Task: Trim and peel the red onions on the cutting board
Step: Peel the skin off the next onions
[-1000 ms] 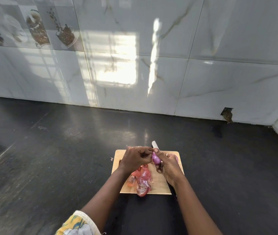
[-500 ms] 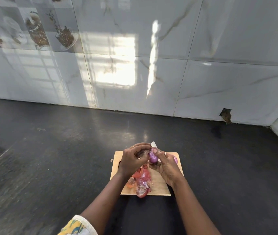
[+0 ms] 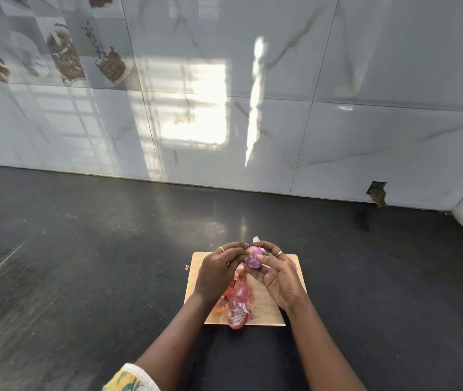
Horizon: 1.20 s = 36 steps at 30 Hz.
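A small purple-red onion (image 3: 253,258) is held above the far part of a wooden cutting board (image 3: 267,313). My left hand (image 3: 219,270) pinches the onion's left side with curled fingers. My right hand (image 3: 276,276) grips it from the right, thumb and fingers around it. A white knife tip (image 3: 256,239) pokes out just beyond the hands; the rest of the knife is hidden. A heap of red onion skins (image 3: 237,304) lies on the board's near left part. Another onion (image 3: 293,265) peeks out behind my right hand.
The board lies on a dark countertop (image 3: 83,263) that runs to a white marble-tiled wall (image 3: 252,108). A small peel scrap (image 3: 186,267) lies just left of the board. A hole in the wall (image 3: 377,193) sits at the back right.
Both hands have turned the onion between them and shifted it slightly; my right thumb now lies across its front. The skins and board have not moved.
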### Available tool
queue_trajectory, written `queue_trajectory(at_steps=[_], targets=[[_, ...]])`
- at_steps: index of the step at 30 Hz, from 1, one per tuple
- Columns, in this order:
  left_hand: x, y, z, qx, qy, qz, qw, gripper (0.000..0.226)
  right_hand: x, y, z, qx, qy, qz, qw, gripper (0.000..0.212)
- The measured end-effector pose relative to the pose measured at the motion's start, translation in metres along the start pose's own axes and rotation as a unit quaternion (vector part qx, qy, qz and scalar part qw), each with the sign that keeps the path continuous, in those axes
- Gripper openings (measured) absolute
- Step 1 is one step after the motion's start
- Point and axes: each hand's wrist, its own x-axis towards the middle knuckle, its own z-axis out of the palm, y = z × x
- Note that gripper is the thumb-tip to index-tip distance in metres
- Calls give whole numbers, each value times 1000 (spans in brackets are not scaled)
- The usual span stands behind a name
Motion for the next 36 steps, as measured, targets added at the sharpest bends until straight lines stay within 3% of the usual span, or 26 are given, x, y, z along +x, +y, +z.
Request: queue_trajectory(at_steps=[5,13,19,24,30,36], targets=[[-3,4,-2,12,16,14,1000,19,1,-1,1,-22,5,-22,1000,30],[-5,4,-2,5,-7,36,999,22,1,3,2,-20,-2,-35,999,55],[-3,9,3,19,15,29,999,20,1,6,2,-35,-18,-38,998,35],[-3,10,10,18,24,-18,999,24,5,11,2,-34,-26,-38,998,66],[-3,12,16,-6,56,-82,995,16,4,10,2,-64,-24,-48,997,32],[-4,10,17,-77,93,-190,974,25,3,11,2,-57,-12,-51,997,22]])
